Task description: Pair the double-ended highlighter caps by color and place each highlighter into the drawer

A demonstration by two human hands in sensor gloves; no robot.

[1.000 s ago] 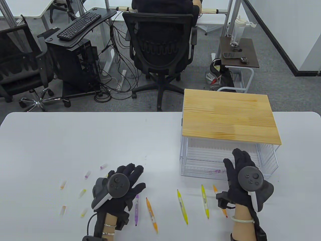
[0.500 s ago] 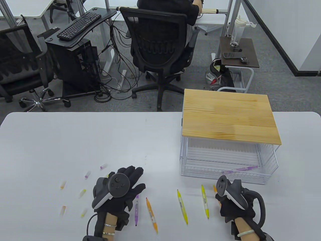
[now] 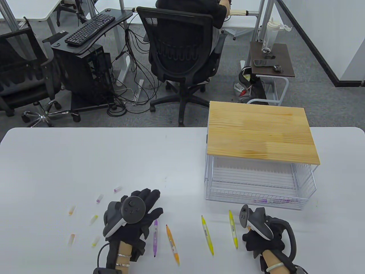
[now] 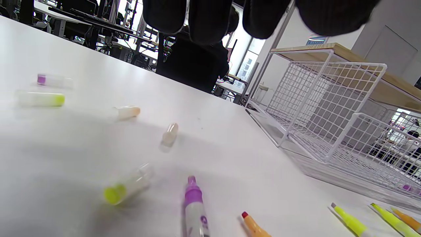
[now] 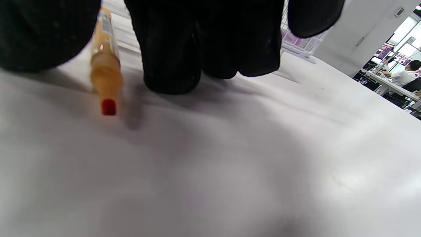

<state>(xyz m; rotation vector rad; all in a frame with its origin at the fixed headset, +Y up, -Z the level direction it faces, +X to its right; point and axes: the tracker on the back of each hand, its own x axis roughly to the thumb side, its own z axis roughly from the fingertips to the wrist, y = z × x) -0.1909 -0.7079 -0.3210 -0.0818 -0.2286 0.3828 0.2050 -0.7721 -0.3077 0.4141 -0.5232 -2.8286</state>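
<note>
Orange highlighter, slim, smooth, red-tipped and uncapped, just in front of the white wire drawer, under the right hand, fingers curled at it, grip unclear; left hand flat on desk, holding nothing; next, likely a pinch and matching cap.

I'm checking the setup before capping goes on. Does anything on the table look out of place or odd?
Nothing looks damaged or spilled. The highlighters lie uncapped in a loose row, their caps scattered apart at the left. One purple highlighter already lies in the wire drawer, against its front edge.
</note>
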